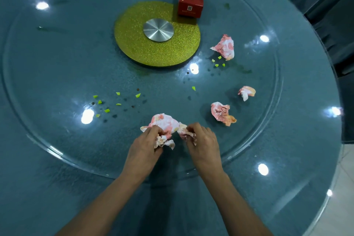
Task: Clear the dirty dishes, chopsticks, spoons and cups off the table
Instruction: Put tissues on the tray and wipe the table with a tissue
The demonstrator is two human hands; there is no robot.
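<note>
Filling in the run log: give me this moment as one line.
stage: gathering used tissues | left hand: grips stained wad | right hand: grips smaller wad | on turntable: loose wads, green scraps, tissue box

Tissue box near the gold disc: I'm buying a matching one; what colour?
The tissue box is red; head view shows it.

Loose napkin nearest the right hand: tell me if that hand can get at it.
Probably yes: nothing lies between the right hand and that napkin, though it already grips a wad.
</note>
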